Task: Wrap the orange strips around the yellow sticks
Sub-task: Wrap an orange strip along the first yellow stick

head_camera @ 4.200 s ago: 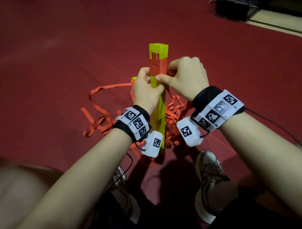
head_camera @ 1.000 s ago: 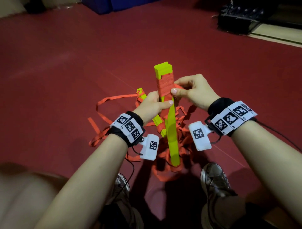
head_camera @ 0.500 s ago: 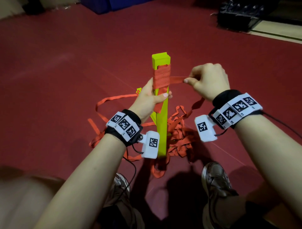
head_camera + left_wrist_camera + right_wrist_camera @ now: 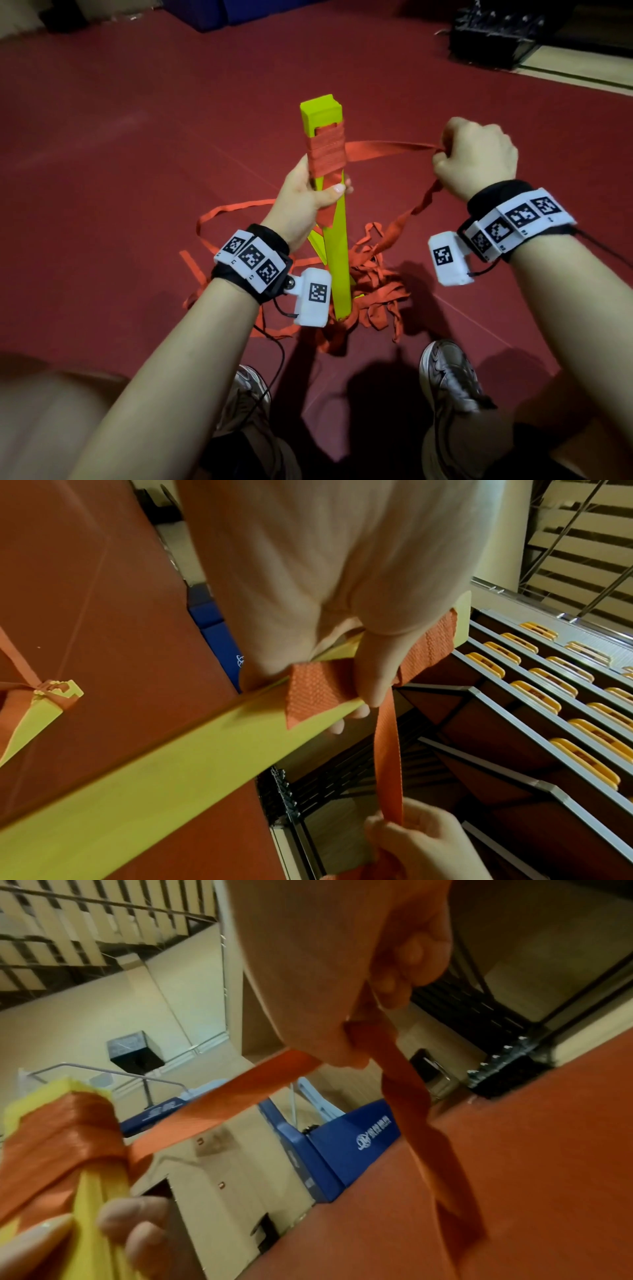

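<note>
You are crouched over a dark red floor (image 4: 137, 144), with a black rack (image 4: 493, 34) at the far right edge and your two shoes (image 4: 448, 380) at the bottom of the head view. Your left hand (image 4: 308, 198) is clenched round the yellow stick (image 4: 337, 260) just below its wrapped band, thumb pressing the strip's loose tail flat against it. The stick stands nearly upright, its long axis running from the pile on the floor up and away from you. Your right hand (image 4: 479, 154) pinches the orange strip (image 4: 387, 149) well out to the right of the stick, so the strip runs taut and roughly level, crosswise to the stick's axis; the next turn, I judge, hinges on carrying that hand round the stick while keeping that angle. The right hand is the free mover; the left only anchors. Count: two yellow sticks, the second stick (image 4: 317, 241) lying low behind the first, and one tangled heap of strips (image 4: 376, 298), whose number cannot be told.
</note>
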